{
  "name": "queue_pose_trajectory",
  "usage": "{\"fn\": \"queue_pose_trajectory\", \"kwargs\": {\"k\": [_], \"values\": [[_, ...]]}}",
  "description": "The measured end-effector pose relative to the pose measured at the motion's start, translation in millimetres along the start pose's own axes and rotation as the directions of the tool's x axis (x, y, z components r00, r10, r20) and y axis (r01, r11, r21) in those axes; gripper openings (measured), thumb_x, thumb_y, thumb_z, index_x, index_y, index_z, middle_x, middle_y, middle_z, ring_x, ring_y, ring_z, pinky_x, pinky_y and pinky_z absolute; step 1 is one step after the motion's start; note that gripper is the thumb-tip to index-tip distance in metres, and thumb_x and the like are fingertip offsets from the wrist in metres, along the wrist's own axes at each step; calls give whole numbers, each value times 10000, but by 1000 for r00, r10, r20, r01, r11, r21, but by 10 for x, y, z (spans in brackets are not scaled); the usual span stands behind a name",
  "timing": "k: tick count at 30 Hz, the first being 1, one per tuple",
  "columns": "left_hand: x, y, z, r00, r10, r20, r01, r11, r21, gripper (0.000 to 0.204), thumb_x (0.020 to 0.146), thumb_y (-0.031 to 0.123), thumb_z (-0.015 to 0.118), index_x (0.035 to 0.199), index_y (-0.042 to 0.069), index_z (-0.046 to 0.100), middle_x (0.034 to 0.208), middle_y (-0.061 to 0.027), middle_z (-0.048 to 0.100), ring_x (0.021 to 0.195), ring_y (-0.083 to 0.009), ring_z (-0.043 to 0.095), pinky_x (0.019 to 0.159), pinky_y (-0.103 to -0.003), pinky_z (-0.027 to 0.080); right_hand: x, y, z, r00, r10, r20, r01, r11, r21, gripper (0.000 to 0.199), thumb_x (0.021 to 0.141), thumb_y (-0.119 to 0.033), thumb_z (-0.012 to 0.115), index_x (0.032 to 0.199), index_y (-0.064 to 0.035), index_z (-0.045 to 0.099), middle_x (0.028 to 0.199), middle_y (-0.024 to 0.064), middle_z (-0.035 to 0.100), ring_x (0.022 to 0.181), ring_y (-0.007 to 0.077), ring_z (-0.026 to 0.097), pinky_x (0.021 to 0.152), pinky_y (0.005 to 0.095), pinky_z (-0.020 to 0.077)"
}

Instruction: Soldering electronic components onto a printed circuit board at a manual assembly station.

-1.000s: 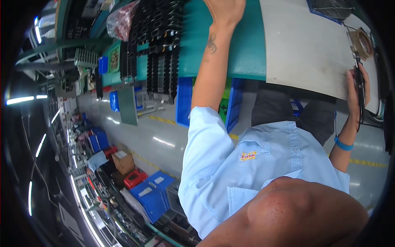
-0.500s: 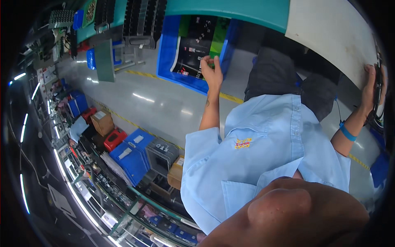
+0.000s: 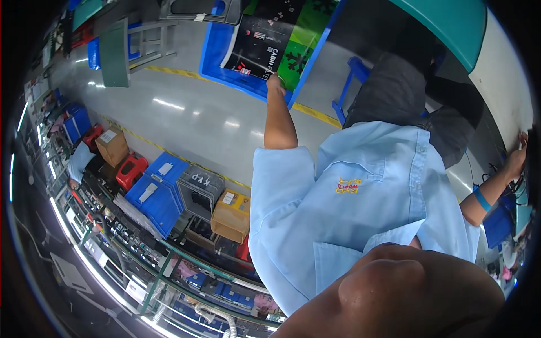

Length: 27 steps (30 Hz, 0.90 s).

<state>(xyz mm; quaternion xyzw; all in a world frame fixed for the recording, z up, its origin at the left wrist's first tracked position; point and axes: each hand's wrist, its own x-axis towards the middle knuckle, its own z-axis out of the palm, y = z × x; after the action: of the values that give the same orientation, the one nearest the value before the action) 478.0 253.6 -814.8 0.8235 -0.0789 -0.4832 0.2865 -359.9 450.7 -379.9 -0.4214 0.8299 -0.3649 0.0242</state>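
Observation:
My left hand reaches into a blue plastic bin, over its near side. It touches or hovers just at the near edge of the black-and-green printed packaging lying inside. Its fingers point down and away, largely hidden behind the back of the hand, so any grip does not show. At the far right, my right hand is beside the edge of a white tabletop, close to some dark cables. A blue band circles that wrist. Its fingers are small and dark at the picture's rim.
A teal table edge runs above my legs. Near the bin stands a blue frame. Across the aisle are blue crates, a grey crate, cardboard boxes and a red stool. Yellow-striped tape marks the floor.
My left hand has gone from hovering over the packaging, fingers spread and curved, to its near edge. My right hand has slid back along the white tabletop's edge. The whole view has shifted.

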Motion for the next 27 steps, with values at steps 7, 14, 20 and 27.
{"fn": "queue_pose_trajectory", "kwargs": {"k": [7,14,20,27], "values": [[257,-380,328,947,-315,63,322,928,-189,324,995,158,538,1203,-57,662,1076,-195,714,880,-303,717,733,-381,583,-35,-390,41,992,-32,-121,30,999,-15,351,1087,-286,612,1276,-2,694,1144,150,744,897,282,696,816,365,559],[180,-184,611,944,-318,85,330,910,-253,320,995,159,540,1201,-58,653,1079,-198,717,898,-320,719,750,-394,594,-148,-1324,316,954,38,-297,-71,992,-102,326,986,-227,617,1096,49,751,863,123,799,783,229,765,786,268,585],[-175,89,536,958,-266,109,287,906,-310,317,996,160,541,1199,-59,645,1083,-201,718,914,-335,720,764,-404,604,-184,-1302,323,950,18,-312,-75,982,-174,364,993,-275,619,1106,43,754,860,111,805,798,222,767,805,269,578],[-552,422,724,978,-185,95,207,897,-391,313,996,162,543,1196,-61,636,1086,-204,721,931,-352,722,781,-417,616,-140,-913,233,984,-47,-173,-6,956,-295,392,1053,-264,512,1067,25,777,986,89,789,910,209,732,921,304,534]]}}
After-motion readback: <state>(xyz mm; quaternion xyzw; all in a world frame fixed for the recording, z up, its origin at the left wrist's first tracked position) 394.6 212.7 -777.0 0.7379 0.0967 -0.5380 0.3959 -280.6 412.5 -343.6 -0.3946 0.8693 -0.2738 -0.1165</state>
